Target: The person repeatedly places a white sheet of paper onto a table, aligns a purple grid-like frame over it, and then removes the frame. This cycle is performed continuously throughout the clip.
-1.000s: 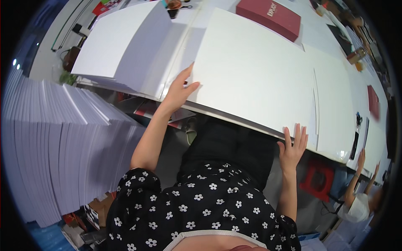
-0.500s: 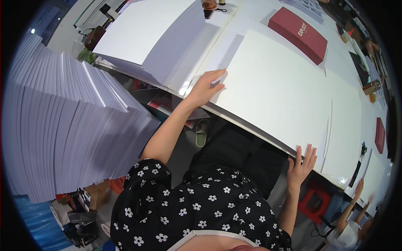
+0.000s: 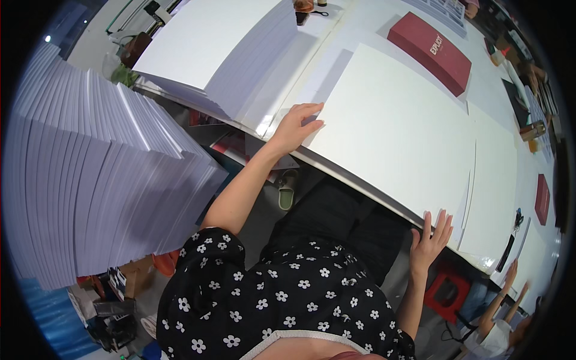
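Paper (image 3: 390,126) lies flat on surface (image 3: 366,21), between both hands. Left hand (image 3: 294,130) at its left edge, thumb and fingers apart; right hand (image 3: 429,245) at near edge, right end, fingers spread. Neither grip clamps; probably light edge contact for steadying. Red box (image 3: 428,55) sits beyond far edge, likely parked clear.
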Demonstrator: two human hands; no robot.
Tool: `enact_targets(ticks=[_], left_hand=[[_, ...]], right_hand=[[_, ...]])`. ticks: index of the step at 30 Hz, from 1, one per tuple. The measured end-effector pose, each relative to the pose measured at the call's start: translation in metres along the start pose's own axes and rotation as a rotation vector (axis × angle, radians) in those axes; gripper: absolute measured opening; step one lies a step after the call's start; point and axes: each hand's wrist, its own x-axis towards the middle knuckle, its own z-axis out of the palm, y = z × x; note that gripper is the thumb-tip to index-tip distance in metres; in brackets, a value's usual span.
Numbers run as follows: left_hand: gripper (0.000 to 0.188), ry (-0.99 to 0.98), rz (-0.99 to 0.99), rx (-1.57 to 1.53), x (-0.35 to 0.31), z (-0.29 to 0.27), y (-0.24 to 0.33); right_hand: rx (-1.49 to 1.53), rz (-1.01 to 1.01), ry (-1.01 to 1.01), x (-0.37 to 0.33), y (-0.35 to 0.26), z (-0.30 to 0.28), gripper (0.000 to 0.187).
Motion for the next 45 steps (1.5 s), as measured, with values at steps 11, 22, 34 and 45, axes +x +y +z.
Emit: enact_targets(ticks=[11,22,34,45], left_hand=[[0.045,0.049,-0.009,-0.058,-0.003,0.002,-0.005],[0.048,0.061,-0.081,-0.303,0.0,0.011,-0.027],[0.052,-0.018,-0.083,-0.331,0.005,0.012,-0.016],[0.052,-0.047,-0.104,-0.409,0.005,0.016,-0.004]], right_hand=[[0.017,0.01,-0.006,0.001,-0.004,-0.001,0.054],[0.209,0.182,-0.023,0.008,-0.003,-0.011,0.059],[0.471,0.523,-0.09,0.049,0.055,0.008,0.054],[0.318,0.477,-0.113,0.172,0.125,0.067,0.051]])
